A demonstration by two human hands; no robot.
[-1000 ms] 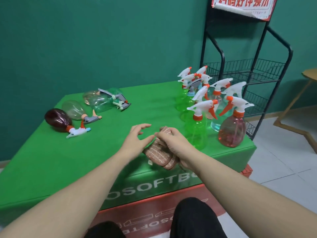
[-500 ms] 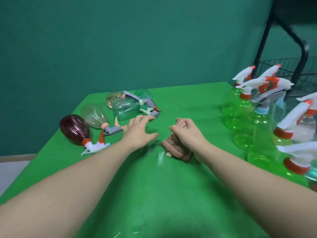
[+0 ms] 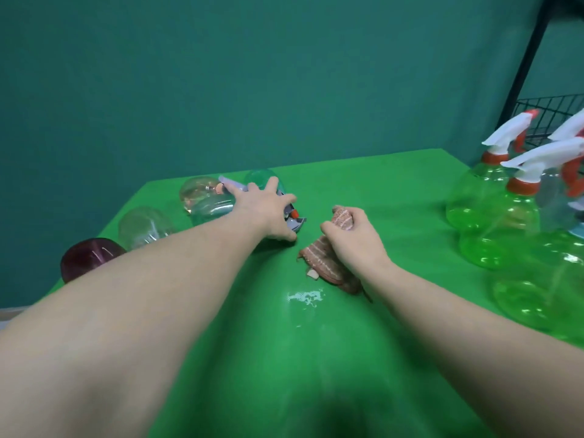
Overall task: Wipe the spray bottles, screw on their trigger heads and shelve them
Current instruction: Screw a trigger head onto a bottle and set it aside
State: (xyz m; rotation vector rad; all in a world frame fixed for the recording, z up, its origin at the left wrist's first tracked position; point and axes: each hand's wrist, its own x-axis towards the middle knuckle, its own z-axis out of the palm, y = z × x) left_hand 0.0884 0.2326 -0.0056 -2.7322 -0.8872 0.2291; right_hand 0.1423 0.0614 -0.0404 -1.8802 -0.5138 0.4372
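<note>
The left hand [image 3: 267, 213] has reached out from beside the cloth [image 3: 328, 263] and now spreads over a lying bottle [image 3: 208, 202] far left on the bench [image 3: 363, 184] — next to wipe, likely — while the right hand [image 3: 350, 238] grips the cloth.

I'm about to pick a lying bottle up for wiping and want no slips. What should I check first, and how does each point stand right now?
1. Left hand over the lying clear-green spray bottle: ok, fingers spread on it near its grey trigger head.
2. Grip closed round that bottle: not ok, no curl shown.
3. Striped pink cloth in right hand: ok, gripped.
4. Trigger head screwed tight: cannot tell.
5. Upright green bottles with white trigger heads away from both hands: ok.
6. Whitish wet patch on green tablecloth: not ok, unwiped.
</note>
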